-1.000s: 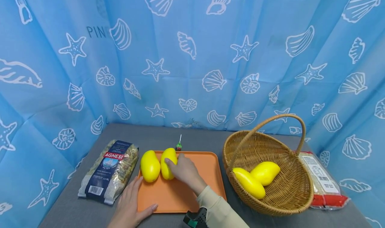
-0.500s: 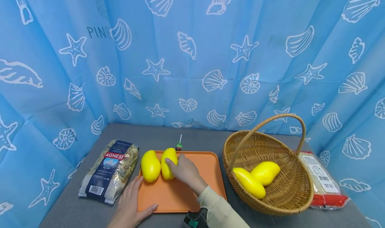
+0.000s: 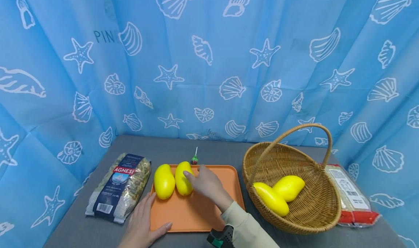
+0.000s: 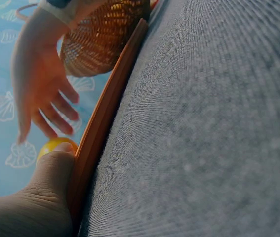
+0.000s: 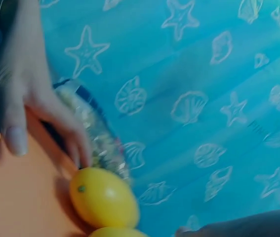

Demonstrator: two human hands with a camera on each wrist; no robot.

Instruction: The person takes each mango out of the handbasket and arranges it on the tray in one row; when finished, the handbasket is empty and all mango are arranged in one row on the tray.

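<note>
Two yellow mangoes stand side by side on the left of an orange tray [image 3: 193, 219]: the left mango [image 3: 164, 182] and the right mango [image 3: 183, 179]. Beside the right mango, my right hand [image 3: 211, 186] hovers with its fingers loosely extended, holding nothing; in the left wrist view this hand [image 4: 43, 86] has spread fingers above a mango [image 4: 56, 146]. My left hand [image 3: 140, 222] rests at the tray's near left corner, fingers along the left edge, thumb at the front rim. The right wrist view shows the left hand [image 5: 36, 94] near a mango [image 5: 105, 200].
A wicker basket [image 3: 314, 208] right of the tray holds two mangoes [image 3: 288, 188]. Behind it on the right lies a red and clear bag [image 3: 351, 197]. An Agnesi bag [image 3: 119, 182] lies on the left, and a lollipop [image 3: 194, 159] behind the tray.
My right hand has let go of the right mango and drawn back slightly to the right. The left hand has stayed at the tray's corner.
</note>
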